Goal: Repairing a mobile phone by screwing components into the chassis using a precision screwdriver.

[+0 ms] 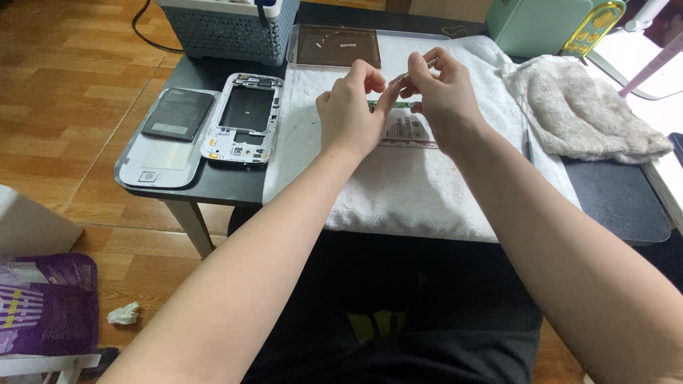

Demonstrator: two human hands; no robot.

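Two bare forearms stretch out from the camera over a dark lap to a small tabletop [612,192], where both hands meet above a white towel [398,192]. The left hand [350,114] and right hand [442,92] pinch a thin silvery tool or strip [413,71] between their fingertips; what it is exactly cannot be told. Just beneath them on the towel lies a phone part with a green circuit board [407,128] and a labelled panel, partly hidden by the hands.

The teardown looks well advanced: a white back cover [160,160] with a dark battery [178,114] resting on it, and a white phone mid-frame [245,117], lie side by side to the left, already separated. The board remains under the hands.

A shallow brown tray [338,46] at the back holds a few small pale bits. A grey perforated basket [228,32] behind the frame shows no readable contents. A crumpled beige cloth [583,107] lies at right.
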